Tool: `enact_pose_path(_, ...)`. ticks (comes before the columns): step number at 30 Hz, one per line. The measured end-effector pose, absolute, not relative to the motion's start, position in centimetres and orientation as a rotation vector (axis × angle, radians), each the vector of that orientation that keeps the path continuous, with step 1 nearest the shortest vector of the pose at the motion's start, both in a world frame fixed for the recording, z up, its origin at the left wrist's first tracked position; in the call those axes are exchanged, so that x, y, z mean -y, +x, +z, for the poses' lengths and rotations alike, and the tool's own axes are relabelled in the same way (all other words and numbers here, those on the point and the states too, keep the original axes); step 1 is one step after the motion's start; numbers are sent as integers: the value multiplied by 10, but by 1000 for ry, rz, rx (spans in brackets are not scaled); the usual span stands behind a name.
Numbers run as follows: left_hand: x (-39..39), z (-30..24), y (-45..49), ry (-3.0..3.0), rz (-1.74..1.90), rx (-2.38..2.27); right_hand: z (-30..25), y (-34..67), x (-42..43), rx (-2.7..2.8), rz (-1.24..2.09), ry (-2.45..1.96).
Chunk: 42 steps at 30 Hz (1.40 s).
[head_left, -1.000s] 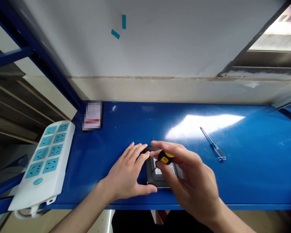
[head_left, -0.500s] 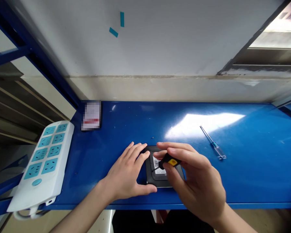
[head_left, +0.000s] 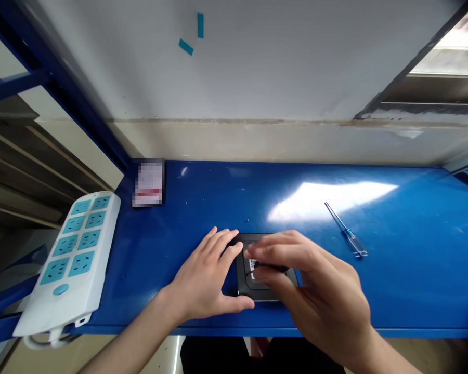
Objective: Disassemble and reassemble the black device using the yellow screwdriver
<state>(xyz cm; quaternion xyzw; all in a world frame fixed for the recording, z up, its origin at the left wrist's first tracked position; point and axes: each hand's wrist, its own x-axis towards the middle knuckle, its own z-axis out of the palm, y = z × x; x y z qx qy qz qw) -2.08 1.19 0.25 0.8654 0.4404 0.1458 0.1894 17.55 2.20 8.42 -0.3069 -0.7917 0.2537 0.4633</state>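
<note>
Small black device (head_left: 245, 284) is lying flat on the blue shelf (head_left: 405, 280), lower centre of the frame, close to the near edge. It is sitting right between the two hands. A white label with a QR code (head_left: 252, 264) is showing on its top face.

Left hand (head_left: 205, 283) is lying loose and flat, not clenched. Its fingers are spreading onto the device's upper-left corner and the thumb is running along the device's near edge, so it is touching the device from the left side of the frame.

Right hand (head_left: 320, 296) is coming in from the lower right and covering the device's right half. Its fingers are pinching a thin dark tool (head_left: 267, 267) (mostly hidden by the fingers, type unclear). The tool tip is pointing left, at or just beside the label; contact is too blurred to tell.

A clear-handled precision screwdriver (head_left: 347, 232) is lying loose on the shelf, right of centre, apart from the right hand. A white power strip with teal sockets (head_left: 72, 262) is hanging off the shelf's left end. A pixelated card (head_left: 148, 183) is sitting at the back left corner. Two teal tape bits (head_left: 186, 47) are sticking to the wall at the top.
</note>
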Motion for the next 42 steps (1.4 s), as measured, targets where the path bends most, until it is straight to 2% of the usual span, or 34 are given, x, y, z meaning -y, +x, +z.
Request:
enact_pose_path(4,-11,2,-21,2430,462,-1237,75,178,-18,1929,784,-726)
enact_pose_path(13,-13,-1,-21,2422,439,-1245,82,172,-19,1994,639,-631)
enact_pose_path(18,-12,-1,-21,2432,429,-1240,83,171,-18,1984,475,-792)
enact_pose_path(24,-12,3,-19,2424,449,-1251,77,175,-17,1981,705,-730)
enact_pose_path(30,-12,-2,-21,2416,465,-1240,86,170,-20,1991,459,-803)
enact_pose_path(35,-11,-1,-21,2412,439,-1240,89,169,-21,2044,545,-700)
enact_pose_path(42,-12,2,-21,2406,403,-1243,92,175,-19,2082,543,-791)
